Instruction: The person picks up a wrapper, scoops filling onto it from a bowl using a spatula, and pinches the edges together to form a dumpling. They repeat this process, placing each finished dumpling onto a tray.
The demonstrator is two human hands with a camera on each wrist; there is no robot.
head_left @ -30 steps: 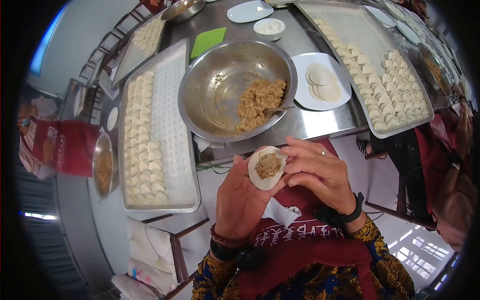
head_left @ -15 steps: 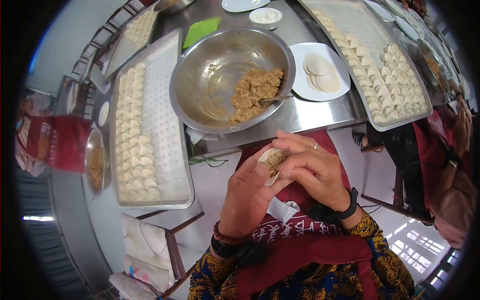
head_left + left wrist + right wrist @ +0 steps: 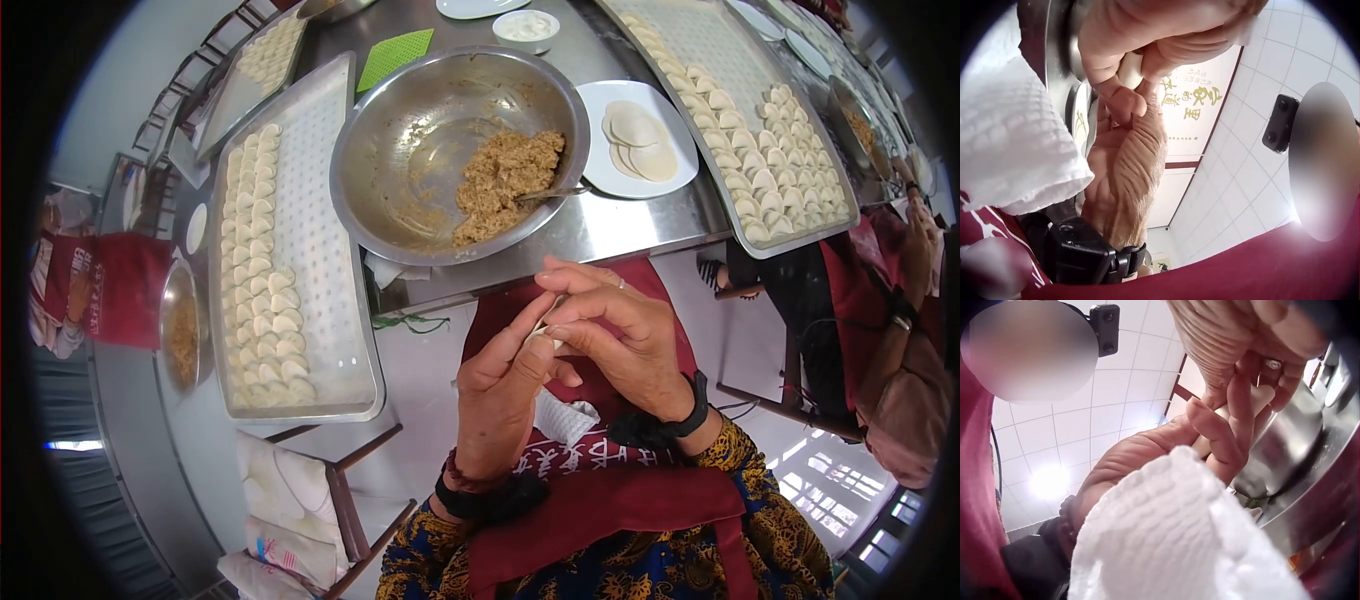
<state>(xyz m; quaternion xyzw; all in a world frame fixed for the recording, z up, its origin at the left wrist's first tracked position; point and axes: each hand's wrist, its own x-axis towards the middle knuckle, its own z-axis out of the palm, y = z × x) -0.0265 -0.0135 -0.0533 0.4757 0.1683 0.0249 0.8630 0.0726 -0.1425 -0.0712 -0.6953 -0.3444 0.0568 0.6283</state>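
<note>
Both hands are together in front of the apron, pinching a folded dumpling [image 3: 548, 328] between them. Only a pale sliver of its wrapper shows in the head view; the fingers hide the rest. My left hand [image 3: 508, 385] holds it from the left, thumb and fingertips along the edge. From the other side my right hand [image 3: 630, 338] presses it with thumb and fingers. In the left wrist view the pale dumpling [image 3: 1130, 70] bulges between the fingers. An end of the dumpling [image 3: 1262, 397] sticks out near the ring in the right wrist view.
Beyond the hands stands a steel bowl [image 3: 350, 205] of filling [image 3: 507, 182] with a utensil. Right of it, a white plate [image 3: 598, 98] holds round wrappers [image 3: 636, 128]. Trays of dumplings flank it left [image 3: 330, 345] and right [image 3: 700, 50]. A white cloth [image 3: 566, 418] hangs at the apron.
The flat, filled wrapper lying open on the left hand has been folded over, hiding the filling. Both hands have closed in around it. The view has tilted slightly, shifting the table upward.
</note>
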